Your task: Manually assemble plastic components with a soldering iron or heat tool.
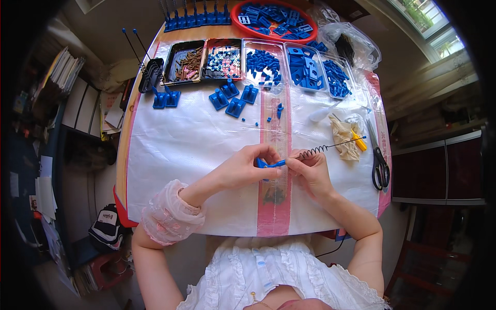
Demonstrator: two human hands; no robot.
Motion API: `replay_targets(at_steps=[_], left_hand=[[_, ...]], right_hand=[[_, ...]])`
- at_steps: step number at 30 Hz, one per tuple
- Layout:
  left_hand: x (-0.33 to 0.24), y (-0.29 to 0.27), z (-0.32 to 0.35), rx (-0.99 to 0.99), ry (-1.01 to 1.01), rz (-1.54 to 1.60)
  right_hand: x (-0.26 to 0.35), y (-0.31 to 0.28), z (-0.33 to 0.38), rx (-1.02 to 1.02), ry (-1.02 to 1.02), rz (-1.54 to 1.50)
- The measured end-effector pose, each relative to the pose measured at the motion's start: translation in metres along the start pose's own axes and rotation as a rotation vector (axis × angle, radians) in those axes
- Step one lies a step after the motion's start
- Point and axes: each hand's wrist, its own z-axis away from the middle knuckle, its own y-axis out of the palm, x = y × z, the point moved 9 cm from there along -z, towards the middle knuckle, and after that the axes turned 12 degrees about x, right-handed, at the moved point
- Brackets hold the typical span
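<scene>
A white woven sheet with a pink stripe (273, 217) covered the wooden surface (122, 160), which filled the middle of the frame. At centre, the left hand (247, 166) was pinched around a small blue plastic piece (264, 164), while the right hand (310, 170) gripped the near end of a black coiled spring on a thin rod (323, 149) that ran up and to the right, its end meeting the blue piece between the two hands. Along the top of the surface stood a row of trays: a black tray of brown parts (184, 63), a tray of mixed small parts (223, 58), and clear trays of blue pieces (263, 64). Above them sat a red round bowl of blue pieces (248, 30). Loose blue blocks (231, 98) lay just below the trays. At the right edge lay black scissors (380, 164), with a crumpled beige cloth (344, 138) and a yellow tool (358, 140) just beside them. A clear plastic bag (356, 44) sat at upper right. Shelves of papers (62, 77) occupied the room's left side, a dark bag (106, 227) lay on the floor at lower left, and a window (423, 20) showed at upper right.
</scene>
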Motion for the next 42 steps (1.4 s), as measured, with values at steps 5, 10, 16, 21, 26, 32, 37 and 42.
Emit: replay_targets(at_steps=[5, 10, 16, 21, 26, 32, 37, 42], left_hand=[[-0.01, 0.0, 0.005, -0.101, 0.026, -0.246], [-0.009, -0.003, 0.007, -0.205, 0.084, -0.209], [-0.01, -0.003, 0.007, -0.178, 0.053, -0.261], [0.005, 0.004, 0.005, -0.063, -0.099, 0.022], [0.016, 0.014, 0.003, 0.083, -0.182, 0.305], [0.023, 0.018, 0.003, 0.131, -0.238, 0.407], [0.026, 0.019, 0.002, 0.13, -0.217, 0.405], [0.027, 0.019, 0.002, 0.13, -0.225, 0.404]], right_hand=[[-0.001, -0.001, 0.002, -0.022, 0.0, -0.001], [-0.002, 0.0, 0.001, -0.012, 0.004, -0.007], [-0.001, -0.001, 0.001, -0.015, 0.003, -0.019], [0.002, 0.002, 0.0, 0.002, 0.013, -0.03], [-0.005, 0.0, 0.0, 0.015, 0.022, -0.084], [-0.005, 0.001, 0.001, 0.022, 0.021, -0.121], [-0.002, 0.004, 0.001, 0.041, 0.001, -0.117], [-0.001, 0.005, 0.002, 0.049, -0.004, -0.096]])
